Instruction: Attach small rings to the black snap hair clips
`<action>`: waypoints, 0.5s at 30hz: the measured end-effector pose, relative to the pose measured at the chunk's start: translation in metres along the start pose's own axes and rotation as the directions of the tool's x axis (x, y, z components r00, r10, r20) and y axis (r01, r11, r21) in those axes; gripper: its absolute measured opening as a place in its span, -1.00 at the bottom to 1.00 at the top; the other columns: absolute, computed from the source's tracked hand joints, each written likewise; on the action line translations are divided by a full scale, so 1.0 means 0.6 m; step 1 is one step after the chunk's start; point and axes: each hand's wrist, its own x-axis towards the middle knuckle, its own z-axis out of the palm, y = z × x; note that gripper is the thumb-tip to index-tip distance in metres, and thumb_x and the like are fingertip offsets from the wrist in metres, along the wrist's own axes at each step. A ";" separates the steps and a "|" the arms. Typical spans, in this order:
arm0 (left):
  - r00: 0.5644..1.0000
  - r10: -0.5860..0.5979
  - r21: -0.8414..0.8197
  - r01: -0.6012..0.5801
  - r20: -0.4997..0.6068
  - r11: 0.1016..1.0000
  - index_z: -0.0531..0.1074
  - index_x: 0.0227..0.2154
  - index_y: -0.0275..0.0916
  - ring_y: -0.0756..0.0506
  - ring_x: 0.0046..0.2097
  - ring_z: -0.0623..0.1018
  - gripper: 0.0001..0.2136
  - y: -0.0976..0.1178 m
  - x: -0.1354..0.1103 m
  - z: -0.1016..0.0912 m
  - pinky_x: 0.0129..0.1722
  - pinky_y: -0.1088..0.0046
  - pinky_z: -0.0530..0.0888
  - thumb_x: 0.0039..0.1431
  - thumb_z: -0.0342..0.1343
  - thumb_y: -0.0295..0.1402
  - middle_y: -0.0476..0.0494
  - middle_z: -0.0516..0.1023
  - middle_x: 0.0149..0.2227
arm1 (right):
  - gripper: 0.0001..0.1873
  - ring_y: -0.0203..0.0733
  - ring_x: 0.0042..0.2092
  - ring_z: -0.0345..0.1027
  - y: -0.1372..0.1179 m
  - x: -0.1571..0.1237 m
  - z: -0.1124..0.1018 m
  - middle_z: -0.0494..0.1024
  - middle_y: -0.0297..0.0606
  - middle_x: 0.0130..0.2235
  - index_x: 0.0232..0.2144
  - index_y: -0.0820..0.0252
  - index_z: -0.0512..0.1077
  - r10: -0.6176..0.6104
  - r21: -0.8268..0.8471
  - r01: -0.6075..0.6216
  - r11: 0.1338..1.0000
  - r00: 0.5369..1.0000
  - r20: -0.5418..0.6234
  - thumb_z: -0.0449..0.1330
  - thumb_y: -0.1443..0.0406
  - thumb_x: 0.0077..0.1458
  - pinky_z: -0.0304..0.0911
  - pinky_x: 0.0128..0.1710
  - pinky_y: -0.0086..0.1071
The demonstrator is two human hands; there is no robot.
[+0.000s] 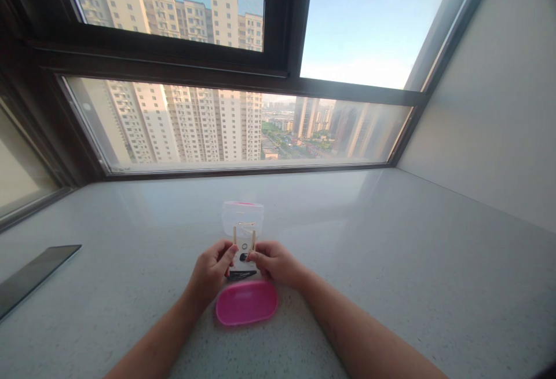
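My left hand and my right hand meet over a small white card that carries thin hair clips, each pinching one side of it. A dark clip lies just under the card. Behind the card stands a small clear plastic box. In front of my hands a pink oval lid rests flat on the pale stone sill.
A wide window with a dark frame borders the sill at the back, and high-rise buildings show beyond it. A dark flat slab lies at the left edge. A plain wall rises on the right.
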 end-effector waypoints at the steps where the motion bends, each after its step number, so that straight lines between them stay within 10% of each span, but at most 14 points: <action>1: 1.000 -0.002 0.004 0.002 0.006 1.000 0.33 -0.52 -0.27 0.04 -0.62 0.30 -0.71 0.000 0.000 0.000 -0.61 0.58 0.24 0.06 -0.05 -0.13 0.07 0.29 -0.64 | -0.63 -0.46 -0.69 -0.01 -0.001 0.000 0.000 0.15 -0.51 -0.70 -0.41 0.30 0.35 0.002 -0.001 -0.002 1.000 1.000 -0.001 0.10 0.06 -0.01 -0.07 -0.72 -0.56; 15: 0.996 0.050 0.117 -0.058 0.072 0.991 0.42 -0.49 -0.27 0.01 -0.58 0.32 -0.70 0.010 -0.007 0.007 -0.58 0.58 0.23 0.05 -0.06 -0.14 0.03 0.33 -0.64 | -0.61 -0.46 -0.69 0.00 -0.005 -0.002 0.009 0.16 -0.49 -0.71 -0.41 0.31 0.37 -0.030 -0.021 0.029 0.999 0.999 -0.013 0.06 0.05 0.02 -0.08 -0.72 -0.56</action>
